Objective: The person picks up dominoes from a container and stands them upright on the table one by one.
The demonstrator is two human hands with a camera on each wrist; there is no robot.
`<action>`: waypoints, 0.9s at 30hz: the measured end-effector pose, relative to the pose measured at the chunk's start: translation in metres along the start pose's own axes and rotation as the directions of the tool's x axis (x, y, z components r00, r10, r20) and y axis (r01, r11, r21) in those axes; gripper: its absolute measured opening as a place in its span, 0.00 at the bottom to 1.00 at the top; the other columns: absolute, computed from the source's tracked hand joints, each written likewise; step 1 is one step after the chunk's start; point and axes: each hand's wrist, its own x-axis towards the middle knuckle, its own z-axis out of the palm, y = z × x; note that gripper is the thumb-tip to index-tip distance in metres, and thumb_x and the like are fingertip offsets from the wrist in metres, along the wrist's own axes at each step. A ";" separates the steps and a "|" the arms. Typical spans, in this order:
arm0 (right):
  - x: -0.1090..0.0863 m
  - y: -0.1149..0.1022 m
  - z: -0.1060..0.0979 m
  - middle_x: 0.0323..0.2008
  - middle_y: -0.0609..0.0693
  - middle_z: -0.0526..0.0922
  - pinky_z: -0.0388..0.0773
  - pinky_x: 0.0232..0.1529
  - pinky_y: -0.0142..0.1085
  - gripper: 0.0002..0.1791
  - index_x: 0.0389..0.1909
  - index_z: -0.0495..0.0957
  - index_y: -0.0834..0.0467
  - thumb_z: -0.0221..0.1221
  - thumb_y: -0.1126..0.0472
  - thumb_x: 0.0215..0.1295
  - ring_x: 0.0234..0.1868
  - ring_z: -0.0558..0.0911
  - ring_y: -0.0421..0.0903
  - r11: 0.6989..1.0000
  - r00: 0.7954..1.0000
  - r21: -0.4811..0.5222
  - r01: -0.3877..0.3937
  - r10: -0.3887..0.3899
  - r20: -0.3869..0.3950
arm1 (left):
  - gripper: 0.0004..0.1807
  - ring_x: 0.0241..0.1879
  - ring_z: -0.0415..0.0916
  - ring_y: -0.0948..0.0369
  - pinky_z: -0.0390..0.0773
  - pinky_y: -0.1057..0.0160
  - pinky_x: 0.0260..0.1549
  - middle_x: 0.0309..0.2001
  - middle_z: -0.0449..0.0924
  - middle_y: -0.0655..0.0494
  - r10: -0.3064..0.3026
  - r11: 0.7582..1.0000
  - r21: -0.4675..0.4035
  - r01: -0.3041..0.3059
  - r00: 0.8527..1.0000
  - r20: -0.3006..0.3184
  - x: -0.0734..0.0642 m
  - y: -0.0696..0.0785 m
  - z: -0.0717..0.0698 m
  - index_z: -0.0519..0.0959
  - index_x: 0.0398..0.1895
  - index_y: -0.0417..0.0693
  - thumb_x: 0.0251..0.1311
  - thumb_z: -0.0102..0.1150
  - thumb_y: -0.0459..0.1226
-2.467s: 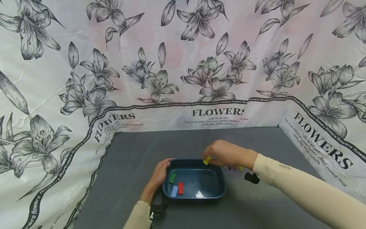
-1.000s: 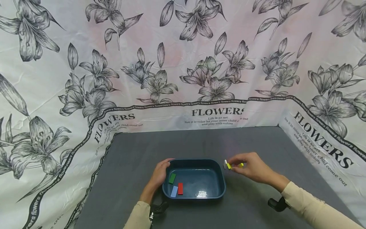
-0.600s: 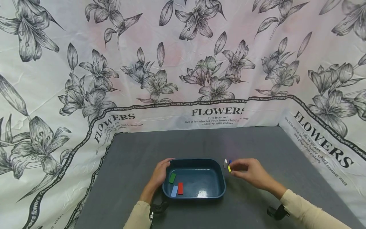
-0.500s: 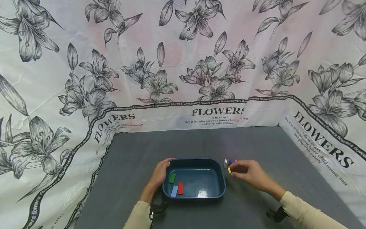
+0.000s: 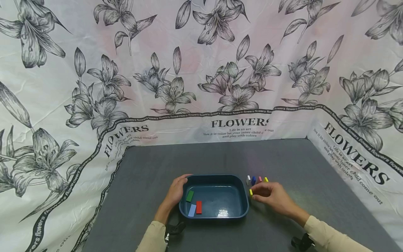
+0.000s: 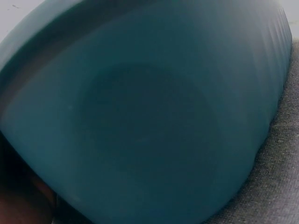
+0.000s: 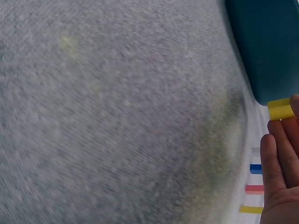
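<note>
"What's the right grip (image 5: 274, 197) pinching?"
"A yellow block (image 5: 251, 192), held just right of the tray (image 5: 218, 201)."
"And the left grip (image 5: 175, 191)?"
"It touches the tray's left side. I can't tell if it's curled."

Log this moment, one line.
left hand: touching dark-blue rectangular tray; right hand: pinching yellow rectangular block; in tray: green rectangular block, light-blue rectangular block, red rectangular block

The person's right hand (image 5: 275, 198) partly conceals the yellow block (image 5: 251, 192) it pinches. The right wrist view's edge crops this hand; the left wrist view's edges crop the tray (image 6: 149, 116).
</note>
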 end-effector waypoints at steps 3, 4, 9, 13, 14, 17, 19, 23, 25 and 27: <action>0.000 0.003 0.002 0.49 0.56 0.92 0.90 0.48 0.35 0.13 0.54 0.89 0.59 0.72 0.62 0.71 0.47 0.92 0.39 1.000 1.000 0.007 -0.009 0.009 0.002 | 0.26 0.68 0.78 0.40 0.73 0.42 0.73 0.65 0.83 0.33 0.005 1.000 0.006 -0.005 1.000 0.004 0.000 0.000 0.000 0.79 0.68 0.30 0.82 0.34 0.32; 0.000 0.004 0.003 0.49 0.56 0.92 0.90 0.48 0.35 0.13 0.54 0.89 0.60 0.72 0.62 0.71 0.47 0.92 0.38 1.000 1.000 0.009 -0.009 0.009 0.002 | 0.26 0.67 0.78 0.40 0.74 0.43 0.72 0.65 0.83 0.33 0.005 1.000 0.015 -0.005 1.000 0.005 0.000 0.000 0.000 0.79 0.69 0.31 0.83 0.34 0.33; 0.000 0.009 0.006 0.48 0.58 0.93 0.90 0.48 0.34 0.13 0.53 0.89 0.61 0.73 0.63 0.70 0.46 0.92 0.37 1.000 1.000 0.022 -0.012 0.012 -0.003 | 0.26 0.66 0.79 0.40 0.76 0.45 0.70 0.65 0.83 0.33 0.022 0.999 0.039 -0.022 1.000 0.018 0.001 -0.001 -0.001 0.79 0.69 0.30 0.83 0.33 0.33; -0.001 0.010 0.008 0.48 0.58 0.93 0.90 0.48 0.33 0.13 0.52 0.89 0.61 0.73 0.62 0.70 0.46 0.92 0.37 1.000 1.000 0.022 -0.018 0.018 -0.009 | 0.26 0.66 0.79 0.41 0.76 0.44 0.70 0.65 0.84 0.34 0.009 1.000 0.019 -0.009 1.000 0.006 0.001 -0.001 0.000 0.79 0.68 0.31 0.82 0.33 0.32; -0.001 0.011 0.008 0.48 0.58 0.93 0.90 0.48 0.33 0.13 0.52 0.89 0.62 0.72 0.62 0.70 0.46 0.92 0.37 1.000 1.000 0.022 -0.016 0.016 -0.008 | 0.26 0.66 0.79 0.42 0.76 0.44 0.71 0.65 0.84 0.34 0.003 1.000 0.015 -0.004 1.000 0.002 0.001 -0.001 0.000 0.80 0.68 0.32 0.82 0.34 0.32; -0.001 0.013 0.010 0.48 0.58 0.93 0.89 0.47 0.31 0.13 0.52 0.89 0.62 0.73 0.63 0.70 0.46 0.92 0.37 0.999 1.000 0.026 -0.022 0.023 -0.009 | 0.26 0.65 0.80 0.42 0.76 0.43 0.70 0.64 0.84 0.34 0.007 1.000 0.021 -0.007 1.000 -0.001 0.001 0.000 0.000 0.80 0.68 0.31 0.82 0.34 0.32; -0.002 0.014 0.011 0.48 0.58 0.93 0.89 0.48 0.31 0.13 0.52 0.89 0.62 0.73 0.63 0.70 0.46 0.92 0.37 0.999 0.999 0.034 -0.031 0.031 -0.008 | 0.26 0.66 0.79 0.42 0.75 0.43 0.71 0.64 0.84 0.34 0.006 1.000 0.023 -0.006 1.000 -0.002 0.001 0.000 0.001 0.80 0.68 0.32 0.82 0.34 0.32; -0.002 0.016 0.010 0.48 0.57 0.93 0.89 0.49 0.33 0.13 0.52 0.89 0.61 0.73 0.62 0.70 0.46 0.92 0.36 0.998 0.999 0.040 -0.049 0.049 -0.004 | 0.26 0.66 0.79 0.41 0.75 0.41 0.71 0.64 0.84 0.34 0.000 1.000 0.014 0.000 1.000 -0.007 0.000 -0.001 0.001 0.80 0.68 0.32 0.83 0.33 0.32; -0.002 0.016 0.010 0.48 0.56 0.93 0.90 0.49 0.34 0.13 0.52 0.89 0.61 0.73 0.62 0.70 0.46 0.92 0.36 0.998 0.999 0.039 -0.052 0.053 -0.004 | 0.26 0.66 0.79 0.42 0.75 0.41 0.71 0.65 0.84 0.35 0.000 1.000 0.014 0.000 1.000 -0.007 0.000 -0.001 0.001 0.80 0.68 0.32 0.83 0.33 0.32; -0.002 0.016 0.011 0.48 0.56 0.93 0.89 0.49 0.33 0.13 0.52 0.89 0.60 0.73 0.62 0.70 0.46 0.92 0.37 0.998 0.998 0.036 -0.054 0.055 -0.007 | 0.26 0.66 0.80 0.42 0.76 0.44 0.70 0.65 0.84 0.35 -0.002 1.000 0.014 0.003 1.000 -0.007 0.000 0.000 0.001 0.80 0.68 0.32 0.83 0.33 0.32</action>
